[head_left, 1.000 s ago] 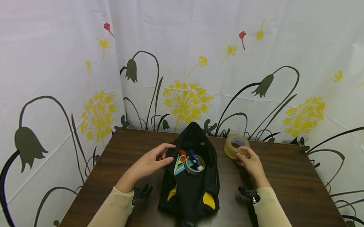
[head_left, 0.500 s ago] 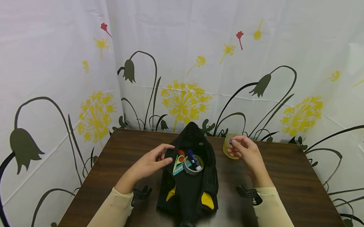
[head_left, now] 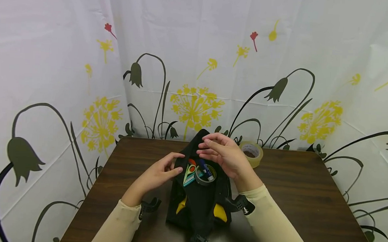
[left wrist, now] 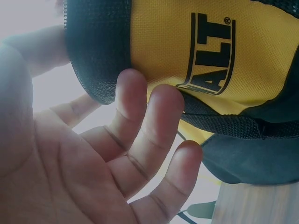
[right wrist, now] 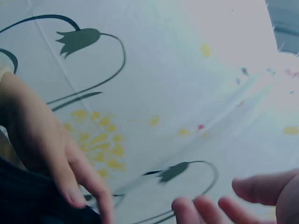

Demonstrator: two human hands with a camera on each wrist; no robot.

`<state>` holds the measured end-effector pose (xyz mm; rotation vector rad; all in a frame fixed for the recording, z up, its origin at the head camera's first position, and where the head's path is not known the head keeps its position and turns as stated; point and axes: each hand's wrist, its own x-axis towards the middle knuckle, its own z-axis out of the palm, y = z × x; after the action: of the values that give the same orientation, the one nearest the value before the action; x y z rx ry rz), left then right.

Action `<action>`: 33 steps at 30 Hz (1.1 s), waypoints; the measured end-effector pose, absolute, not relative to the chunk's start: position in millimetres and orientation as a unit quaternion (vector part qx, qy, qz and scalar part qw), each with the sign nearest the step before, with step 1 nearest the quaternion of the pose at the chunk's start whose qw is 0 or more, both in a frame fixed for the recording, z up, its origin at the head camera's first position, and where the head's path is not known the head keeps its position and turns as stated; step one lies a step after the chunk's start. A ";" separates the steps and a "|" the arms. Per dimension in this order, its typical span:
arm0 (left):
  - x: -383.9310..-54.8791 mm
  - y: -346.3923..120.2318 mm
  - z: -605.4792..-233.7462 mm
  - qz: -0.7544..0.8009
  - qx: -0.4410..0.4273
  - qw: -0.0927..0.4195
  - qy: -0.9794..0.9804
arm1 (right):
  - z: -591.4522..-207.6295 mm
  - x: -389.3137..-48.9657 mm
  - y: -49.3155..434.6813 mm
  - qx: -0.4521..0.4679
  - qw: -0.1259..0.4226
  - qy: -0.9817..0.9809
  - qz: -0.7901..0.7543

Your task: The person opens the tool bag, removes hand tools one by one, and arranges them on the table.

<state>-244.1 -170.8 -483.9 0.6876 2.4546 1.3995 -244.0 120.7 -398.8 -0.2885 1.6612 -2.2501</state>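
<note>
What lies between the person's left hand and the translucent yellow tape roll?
In the head view: the open black fabric bag, with small stationery items inside, and the right hand.

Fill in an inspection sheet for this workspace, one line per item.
Surface: dark wood-grain table.
Job's things: black bag with yellow panels, its mouth open; inside show scissors, a teal item and a grey tape roll with a blue stick leaning in it. A clear yellowish tape roll sits on the table near the far edge.
Clutter: nothing seen besides these.
Left hand: holds the left edge of the bag's mouth.
Right hand: raised over the bag's mouth, fingers loosely bent, nothing seen in it.
Cables: nothing seen.
Surroundings: white curtain with printed flowers.
</note>
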 end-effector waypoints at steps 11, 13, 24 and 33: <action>-244.3 -171.7 -482.0 0.476 0.235 0.118 0.839 | -423.3 -272.8 95.9 0.006 0.236 0.597 -0.767; -244.2 -172.2 -482.3 0.475 0.235 0.117 0.840 | -432.0 -276.3 96.2 0.015 0.251 0.608 -0.753; -244.8 -175.4 -484.7 0.470 0.226 0.127 0.844 | -470.2 -286.1 101.7 0.040 0.312 0.665 -0.677; -244.1 -175.9 -485.4 0.469 0.220 0.128 0.846 | -486.5 -285.0 100.1 0.046 0.330 0.705 -0.626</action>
<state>-244.1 -175.9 -485.4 0.6393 2.4609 1.3633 -285.0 100.1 -486.5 0.1200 1.8454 -1.6369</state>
